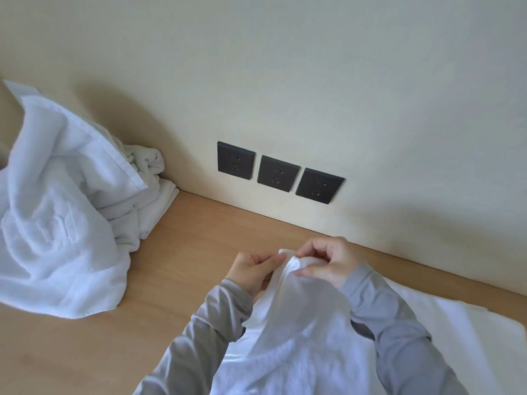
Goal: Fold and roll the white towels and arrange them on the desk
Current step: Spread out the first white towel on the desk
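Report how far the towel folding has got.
Early stage. No rolled towel shows on the desk. In hand: left hand and right hand pinch an edge of one white towel. Left: the loose towel heap at the desk's left, near the wall.

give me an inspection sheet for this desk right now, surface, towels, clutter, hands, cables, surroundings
Surface: wooden desk, set against the wall, bare in the middle.
Job's things: white towel lifted at its top edge by both hands; flat towel under it at right; heap of loose towels at left, none rolled that I can tell.
Clutter: nothing seen.
Grippers: left hand and right hand both pinch the towel's top edge with their fingers, close together.
Cables: nothing seen.
Surroundings: cream wall with three dark sockets in a row, all unplugged.
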Action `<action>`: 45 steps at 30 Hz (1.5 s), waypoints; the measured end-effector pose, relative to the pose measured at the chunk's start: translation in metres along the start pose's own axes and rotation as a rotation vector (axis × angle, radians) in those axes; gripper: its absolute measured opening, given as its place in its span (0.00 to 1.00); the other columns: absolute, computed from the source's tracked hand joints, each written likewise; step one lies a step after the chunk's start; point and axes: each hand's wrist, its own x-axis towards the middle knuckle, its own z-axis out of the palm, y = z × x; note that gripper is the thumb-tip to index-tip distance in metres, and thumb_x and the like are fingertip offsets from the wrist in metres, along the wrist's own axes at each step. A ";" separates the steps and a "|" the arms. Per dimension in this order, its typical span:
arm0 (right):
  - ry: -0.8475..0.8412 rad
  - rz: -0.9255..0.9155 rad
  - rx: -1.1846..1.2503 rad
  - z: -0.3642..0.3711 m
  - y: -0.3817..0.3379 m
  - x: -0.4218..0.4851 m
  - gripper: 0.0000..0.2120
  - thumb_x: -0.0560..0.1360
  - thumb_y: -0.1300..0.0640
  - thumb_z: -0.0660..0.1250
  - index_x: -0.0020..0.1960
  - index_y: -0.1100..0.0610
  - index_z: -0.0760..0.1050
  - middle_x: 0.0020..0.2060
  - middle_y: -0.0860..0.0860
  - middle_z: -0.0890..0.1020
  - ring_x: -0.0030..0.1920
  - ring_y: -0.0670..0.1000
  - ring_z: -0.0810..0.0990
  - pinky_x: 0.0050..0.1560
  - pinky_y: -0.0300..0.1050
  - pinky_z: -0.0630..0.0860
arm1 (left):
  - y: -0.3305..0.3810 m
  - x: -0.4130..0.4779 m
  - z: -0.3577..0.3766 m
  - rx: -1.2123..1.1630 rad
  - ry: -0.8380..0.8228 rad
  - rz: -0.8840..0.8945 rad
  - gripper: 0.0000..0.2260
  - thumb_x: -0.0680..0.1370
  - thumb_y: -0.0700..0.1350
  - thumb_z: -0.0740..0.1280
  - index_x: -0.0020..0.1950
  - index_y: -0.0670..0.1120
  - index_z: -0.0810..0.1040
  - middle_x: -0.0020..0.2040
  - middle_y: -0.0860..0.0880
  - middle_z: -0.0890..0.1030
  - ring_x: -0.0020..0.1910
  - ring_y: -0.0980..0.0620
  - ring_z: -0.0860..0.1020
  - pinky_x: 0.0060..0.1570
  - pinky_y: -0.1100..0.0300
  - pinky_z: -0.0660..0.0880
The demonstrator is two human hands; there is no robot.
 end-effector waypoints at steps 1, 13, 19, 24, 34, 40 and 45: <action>-0.018 -0.008 -0.009 0.001 0.001 -0.001 0.13 0.63 0.68 0.77 0.35 0.52 0.78 0.33 0.48 0.80 0.36 0.43 0.77 0.41 0.35 0.75 | 0.000 -0.001 0.001 -0.009 -0.010 0.009 0.08 0.75 0.41 0.67 0.44 0.35 0.79 0.36 0.43 0.71 0.32 0.50 0.66 0.32 0.59 0.61; 0.030 -0.069 -0.077 0.006 0.015 0.001 0.22 0.65 0.64 0.76 0.49 0.44 0.72 0.44 0.43 0.78 0.48 0.43 0.77 0.51 0.40 0.72 | 0.004 -0.009 -0.001 0.174 -0.107 0.166 0.08 0.78 0.37 0.63 0.45 0.40 0.82 0.30 0.47 0.77 0.30 0.54 0.71 0.31 0.65 0.67; 0.012 -0.030 -0.161 0.002 0.024 -0.001 0.10 0.68 0.60 0.75 0.33 0.49 0.77 0.24 0.41 0.74 0.29 0.39 0.70 0.33 0.31 0.66 | 0.004 -0.008 -0.003 0.663 0.036 0.379 0.06 0.75 0.42 0.69 0.47 0.42 0.84 0.42 0.55 0.74 0.42 0.53 0.74 0.44 0.72 0.68; 0.139 -0.062 -0.024 -0.005 0.037 -0.007 0.09 0.69 0.63 0.73 0.40 0.69 0.77 0.30 0.52 0.73 0.31 0.44 0.69 0.32 0.31 0.66 | -0.028 -0.038 -0.029 0.564 0.039 0.492 0.09 0.74 0.36 0.70 0.47 0.51 0.82 0.45 0.54 0.81 0.46 0.56 0.80 0.53 0.62 0.76; 0.132 -0.091 -0.077 -0.004 0.038 0.013 0.14 0.69 0.61 0.73 0.27 0.56 0.75 0.23 0.43 0.68 0.27 0.42 0.65 0.29 0.33 0.63 | -0.113 -0.087 -0.085 0.642 0.165 0.254 0.06 0.72 0.47 0.73 0.47 0.55 0.84 0.52 0.55 0.81 0.53 0.64 0.76 0.56 0.66 0.70; 0.275 -0.056 -0.063 -0.013 0.039 0.028 0.17 0.70 0.58 0.73 0.26 0.54 0.70 0.21 0.42 0.67 0.25 0.41 0.65 0.27 0.31 0.64 | -0.133 -0.091 -0.108 0.693 0.162 0.049 0.08 0.67 0.52 0.75 0.45 0.59 0.82 0.47 0.59 0.79 0.49 0.60 0.77 0.52 0.65 0.71; 0.383 -0.048 -0.136 -0.027 0.043 0.038 0.18 0.70 0.56 0.72 0.27 0.55 0.68 0.21 0.44 0.66 0.27 0.46 0.63 0.28 0.34 0.64 | -0.142 -0.103 -0.127 0.756 0.169 0.103 0.13 0.71 0.49 0.74 0.33 0.67 0.78 0.37 0.64 0.75 0.36 0.62 0.71 0.41 0.68 0.65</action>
